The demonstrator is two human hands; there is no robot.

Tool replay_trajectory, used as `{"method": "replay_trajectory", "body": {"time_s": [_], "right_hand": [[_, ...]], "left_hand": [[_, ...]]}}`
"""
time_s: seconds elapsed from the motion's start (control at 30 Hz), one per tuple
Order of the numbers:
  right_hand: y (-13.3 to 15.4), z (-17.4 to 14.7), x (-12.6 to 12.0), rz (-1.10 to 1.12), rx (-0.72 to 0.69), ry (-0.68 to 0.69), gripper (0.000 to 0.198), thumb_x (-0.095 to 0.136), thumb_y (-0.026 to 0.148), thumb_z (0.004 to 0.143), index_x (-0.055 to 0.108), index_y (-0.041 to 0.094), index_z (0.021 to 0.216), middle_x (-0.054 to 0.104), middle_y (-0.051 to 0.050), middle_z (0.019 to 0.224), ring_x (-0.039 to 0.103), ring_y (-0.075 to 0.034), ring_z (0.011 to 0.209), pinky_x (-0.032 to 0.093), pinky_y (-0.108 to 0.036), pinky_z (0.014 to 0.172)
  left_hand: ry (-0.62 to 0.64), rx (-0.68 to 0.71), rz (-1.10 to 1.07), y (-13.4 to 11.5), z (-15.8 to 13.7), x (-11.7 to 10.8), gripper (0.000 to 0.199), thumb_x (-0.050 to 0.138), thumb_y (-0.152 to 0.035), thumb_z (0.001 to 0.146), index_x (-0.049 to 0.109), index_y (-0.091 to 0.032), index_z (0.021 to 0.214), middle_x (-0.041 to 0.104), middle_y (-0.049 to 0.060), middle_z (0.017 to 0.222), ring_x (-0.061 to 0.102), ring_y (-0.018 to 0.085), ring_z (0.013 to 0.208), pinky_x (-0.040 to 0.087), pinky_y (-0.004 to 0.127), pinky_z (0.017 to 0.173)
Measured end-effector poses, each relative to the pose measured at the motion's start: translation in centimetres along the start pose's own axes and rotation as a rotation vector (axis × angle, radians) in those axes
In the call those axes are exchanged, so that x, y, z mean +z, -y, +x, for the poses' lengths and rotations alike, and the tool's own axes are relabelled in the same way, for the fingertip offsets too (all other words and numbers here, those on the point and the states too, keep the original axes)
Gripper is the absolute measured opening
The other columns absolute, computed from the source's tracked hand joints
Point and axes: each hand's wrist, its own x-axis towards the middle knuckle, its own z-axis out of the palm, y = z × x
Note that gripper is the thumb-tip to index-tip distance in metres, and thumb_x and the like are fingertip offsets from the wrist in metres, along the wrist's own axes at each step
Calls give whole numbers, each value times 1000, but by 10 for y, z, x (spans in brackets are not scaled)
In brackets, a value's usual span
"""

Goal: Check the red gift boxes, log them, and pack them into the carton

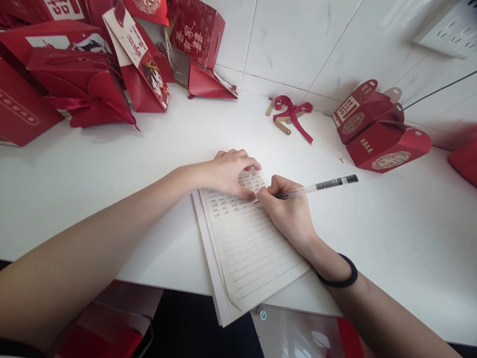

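Note:
A lined notebook (257, 253) lies at a slant on the white table, its lower end sticking out past the front edge. Rows of small handwritten figures fill the upper part of the page; the lower lines are blank. Across the top of the page rests my left hand (234, 174), fingers spread and covering some of the writing. My right hand (290, 209) pinches a clear pen (318, 186) with a dark end, its tip down at the page close to my left thumb. On my right wrist is a black band (346, 273).
Red gift boxes (85, 84) crowd the back left of the white table (149, 149). More red boxes (387, 144) stand at the back right. Between them lie red ribbons (292, 112) with gold-coloured strips. A socket panel (450, 32) sits on the tiled wall.

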Motion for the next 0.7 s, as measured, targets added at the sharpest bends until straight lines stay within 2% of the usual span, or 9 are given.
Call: {"method": "replay_trajectory", "body": {"time_s": [0.23,0.47,0.7], "right_hand": [[0,1,0,-94,-17,37,28,52,17,66,28,19,52,27,7,49,23,-7,48,18,-21,42],[1,0,0,-77,22,31,27,51,19,69,30,19,53,29,7,48,24,-7,47,20,-21,42],[-1,0,0,-106,-28,19,26,50,17,66,28,19,52,27,7,49,23,-8,48,18,-21,42]], "left_hand": [[87,-59,35,-9,-5,-6,69,60,-56,61,49,-30,123,48,2,117,38,27,115,28,44,103],[74,-45,44,-6,-3,-3,69,59,-56,60,49,-29,123,48,3,115,39,27,113,27,43,102],[53,-23,46,-3,-2,-1,68,59,-55,60,49,-29,122,48,2,112,40,26,111,27,41,101]]}}
